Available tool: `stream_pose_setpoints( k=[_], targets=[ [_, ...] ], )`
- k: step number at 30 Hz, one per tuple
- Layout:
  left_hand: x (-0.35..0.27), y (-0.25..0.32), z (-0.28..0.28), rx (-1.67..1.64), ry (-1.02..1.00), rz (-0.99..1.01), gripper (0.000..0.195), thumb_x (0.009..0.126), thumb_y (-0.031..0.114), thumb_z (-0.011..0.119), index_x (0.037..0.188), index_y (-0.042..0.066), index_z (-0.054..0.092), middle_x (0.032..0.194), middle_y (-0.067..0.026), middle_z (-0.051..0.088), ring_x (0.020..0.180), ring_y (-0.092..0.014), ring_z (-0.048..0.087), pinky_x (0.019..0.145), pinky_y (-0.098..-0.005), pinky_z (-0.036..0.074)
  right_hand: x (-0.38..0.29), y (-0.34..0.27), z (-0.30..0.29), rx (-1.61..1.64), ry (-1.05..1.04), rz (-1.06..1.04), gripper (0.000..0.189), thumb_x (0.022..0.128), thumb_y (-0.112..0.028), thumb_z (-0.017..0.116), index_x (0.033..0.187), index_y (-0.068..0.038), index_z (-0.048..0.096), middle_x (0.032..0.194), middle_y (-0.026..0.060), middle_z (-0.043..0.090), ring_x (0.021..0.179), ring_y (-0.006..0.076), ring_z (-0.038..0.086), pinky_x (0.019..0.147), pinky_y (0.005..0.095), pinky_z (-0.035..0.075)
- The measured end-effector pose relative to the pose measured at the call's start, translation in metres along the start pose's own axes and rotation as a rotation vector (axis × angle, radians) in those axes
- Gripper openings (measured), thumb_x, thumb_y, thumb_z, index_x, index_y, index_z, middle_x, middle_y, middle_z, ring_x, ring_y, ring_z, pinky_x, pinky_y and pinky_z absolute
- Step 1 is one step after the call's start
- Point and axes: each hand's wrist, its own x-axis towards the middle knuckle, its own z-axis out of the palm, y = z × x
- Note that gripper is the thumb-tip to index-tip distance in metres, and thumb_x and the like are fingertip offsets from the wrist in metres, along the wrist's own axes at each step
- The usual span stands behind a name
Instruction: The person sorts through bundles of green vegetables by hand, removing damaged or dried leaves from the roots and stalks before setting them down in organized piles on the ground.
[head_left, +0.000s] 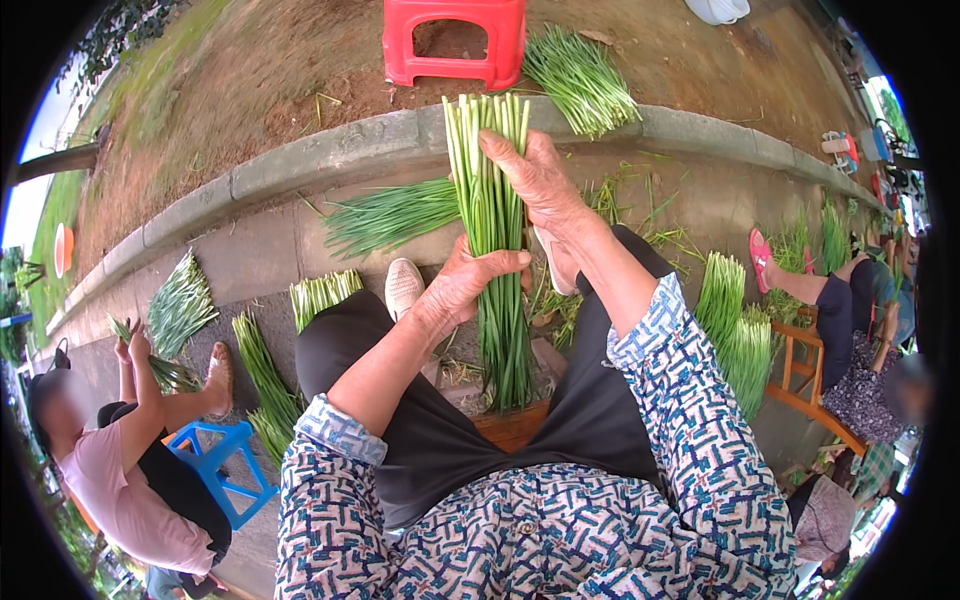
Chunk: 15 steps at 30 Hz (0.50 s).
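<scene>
Upright between my knees, pale stem ends away from me, is a bundle of long green stalks (499, 202) that look like garlic chives. My left hand (469, 281) is wrapped around its leafy middle, thumb across the front. Higher up, my right hand (536, 172) grips the pale stems from the right side, thumb on top. A loose heap of the same greens (397, 214) lies on the paving just left of the bundle. Another bunch (326, 292) shows beside my left knee.
A red plastic stool (454, 71) and a bunch of greens (581, 82) are beyond the concrete curb (337, 161). More bunches (724, 300) lie to the right. A person sits near a blue stool (225, 465) at left; others sit at right near a wooden chair (806, 367).
</scene>
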Motion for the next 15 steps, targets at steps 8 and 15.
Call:
stream_pose_setpoints(
  k=[8, 15],
  targets=[
    [0.001, 0.001, 0.001, -0.041, -0.052, 0.094, 0.036, 0.075, 0.007, 0.068, 0.107, 0.004, 0.053, 0.083, -0.0076, 0.059, 0.073, -0.02, 0.061, 0.073, -0.0358, 0.052, -0.004, -0.006, 0.004, -0.218, 0.011, -0.208, 0.031, 0.087, -0.033, 0.063, 0.095, -0.002, 0.062, 0.073, -0.001, 0.06, 0.066, 0.0059, 0.054, 0.057, 0.0233, 0.045],
    [-0.007, 0.002, -0.011, -0.15, -0.121, 0.004, 0.049, 0.074, 0.017, 0.071, 0.115, 0.002, 0.047, 0.077, -0.0067, 0.054, 0.07, -0.02, 0.058, 0.069, -0.0382, 0.052, -0.001, -0.018, -0.006, -0.221, -0.011, -0.048, 0.04, 0.083, -0.042, 0.064, 0.093, -0.003, 0.063, 0.084, -0.0022, 0.061, 0.076, 0.0071, 0.054, 0.069, 0.0221, 0.042]
  ],
)
